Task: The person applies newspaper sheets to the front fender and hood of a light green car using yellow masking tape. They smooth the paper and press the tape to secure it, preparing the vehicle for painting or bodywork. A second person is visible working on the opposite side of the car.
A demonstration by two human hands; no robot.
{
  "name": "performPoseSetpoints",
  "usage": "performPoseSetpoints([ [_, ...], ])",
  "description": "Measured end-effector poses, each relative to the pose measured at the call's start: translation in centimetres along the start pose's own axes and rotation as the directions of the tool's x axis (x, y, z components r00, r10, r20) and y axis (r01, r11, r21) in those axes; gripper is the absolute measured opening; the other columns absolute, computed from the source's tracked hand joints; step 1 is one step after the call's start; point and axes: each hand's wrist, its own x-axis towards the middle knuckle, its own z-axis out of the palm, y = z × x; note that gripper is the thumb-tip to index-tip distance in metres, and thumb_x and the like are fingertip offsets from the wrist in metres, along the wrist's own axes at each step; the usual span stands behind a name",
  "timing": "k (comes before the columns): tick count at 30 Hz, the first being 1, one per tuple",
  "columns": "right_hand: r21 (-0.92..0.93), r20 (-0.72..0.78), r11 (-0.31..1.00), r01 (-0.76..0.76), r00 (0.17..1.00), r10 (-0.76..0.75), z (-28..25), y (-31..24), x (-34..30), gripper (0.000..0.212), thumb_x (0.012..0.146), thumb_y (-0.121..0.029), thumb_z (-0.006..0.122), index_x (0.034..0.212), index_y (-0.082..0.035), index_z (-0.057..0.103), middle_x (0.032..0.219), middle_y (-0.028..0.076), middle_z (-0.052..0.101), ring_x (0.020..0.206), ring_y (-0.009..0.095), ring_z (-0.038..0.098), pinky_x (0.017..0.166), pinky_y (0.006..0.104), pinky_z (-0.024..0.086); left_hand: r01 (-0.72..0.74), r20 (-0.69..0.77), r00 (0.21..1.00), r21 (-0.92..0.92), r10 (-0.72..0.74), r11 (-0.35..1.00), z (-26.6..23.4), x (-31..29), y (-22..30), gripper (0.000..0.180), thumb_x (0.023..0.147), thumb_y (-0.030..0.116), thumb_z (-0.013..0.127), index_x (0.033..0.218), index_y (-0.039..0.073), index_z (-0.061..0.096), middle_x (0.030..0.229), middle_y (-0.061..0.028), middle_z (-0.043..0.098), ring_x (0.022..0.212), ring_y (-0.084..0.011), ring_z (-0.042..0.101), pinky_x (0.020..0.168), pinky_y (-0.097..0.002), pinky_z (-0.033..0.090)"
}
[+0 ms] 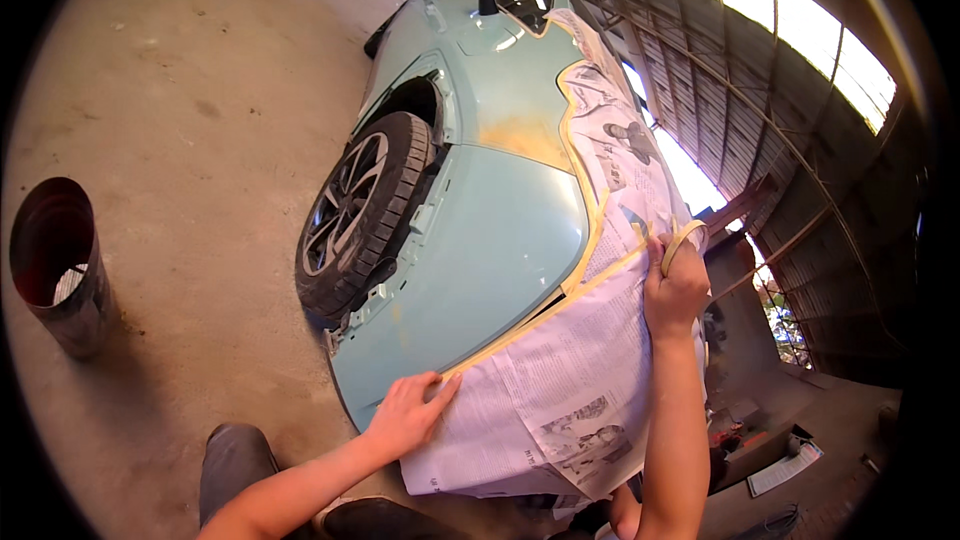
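The person's right hand is closed around a tape roll, while the left hand, loosely spread and grasping nothing, touches the near corner of a newspaper sheet with its fingertips. The sheet lies between the hands, its yellow tape strip running beside the pale green car fender.

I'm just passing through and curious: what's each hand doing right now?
Left hand: open, touching the edge of the newspaper.
Right hand: closed, holding a yellow tape roll.
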Motion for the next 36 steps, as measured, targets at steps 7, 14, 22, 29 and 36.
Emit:
performPoseSetpoints([
  [7,-0.022,-0.015,0.99,0.14,0.99,-0.14,-1.6,-0.3,1.0,0.016,0.087,-0.015,0.074,0.085,-0.001,0.067,0.071,0.013,0.06,0.059,0.035,0.057,0.057,0.0417,0.045,0.0,0.099,0.995,0.018,-0.001,1.0,-0.8,1.1,0.9,0.068,0.085,0.001,0.053,0.151,0.015,0.042,0.126,-0.0189,0.052,0.112,-0.0342,0.055,0.1,-0.0429,0.043],
  [14,0.099,0.119,0.985,0.139,0.981,-0.151,-3.5,-1.7,2.6,0.006,0.088,-0.006,0.069,0.089,0.0,0.068,0.075,0.017,0.065,0.066,0.037,0.061,0.06,0.0433,0.047,0.044,0.107,0.994,-0.067,-0.036,0.997,-0.9,1.1,0.1,0.07,0.085,0.001,0.052,0.152,0.02,0.042,0.125,-0.018,0.052,0.11,-0.0339,0.055,0.1,-0.0422,0.043],
  [22,0.025,0.199,0.989,0.144,0.969,-0.146,-3.2,-1.0,2.7,0.004,0.087,-0.003,0.071,0.088,-0.002,0.067,0.071,0.013,0.065,0.058,0.033,0.058,0.057,0.0393,0.044,0.066,0.01,0.998,-0.249,-0.065,0.966,-0.6,2.4,0.6,0.069,0.081,-0.001,0.058,0.146,0.018,0.051,0.114,-0.014,0.055,0.098,-0.0283,0.056,0.089,-0.0393,0.045],
  [29,0.044,0.236,0.994,0.102,0.966,-0.11,-2.8,-1.2,3.3,0.004,0.088,0.0,0.068,0.085,0.001,0.064,0.075,0.013,0.063,0.06,0.032,0.058,0.057,0.0382,0.044,0.029,-0.033,0.999,-0.271,-0.039,0.962,-0.8,4.8,0.8,0.064,0.08,0.001,0.059,0.142,0.015,0.056,0.104,-0.0098,0.057,0.087,-0.0229,0.058,0.081,-0.0352,0.044],
  [36,0.052,0.243,0.979,0.196,0.949,-0.203,-3.1,-1.4,4.1,0.007,0.087,0.0,0.068,0.084,0.003,0.063,0.072,0.012,0.061,0.058,0.031,0.054,0.056,0.0371,0.043,-0.032,-0.064,0.998,-0.206,0.02,0.978,-0.3,5.1,0.7,0.061,0.081,0.006,0.057,0.142,0.012,0.056,0.102,-0.009,0.056,0.086,-0.0213,0.058,0.081,-0.0344,0.043],
])
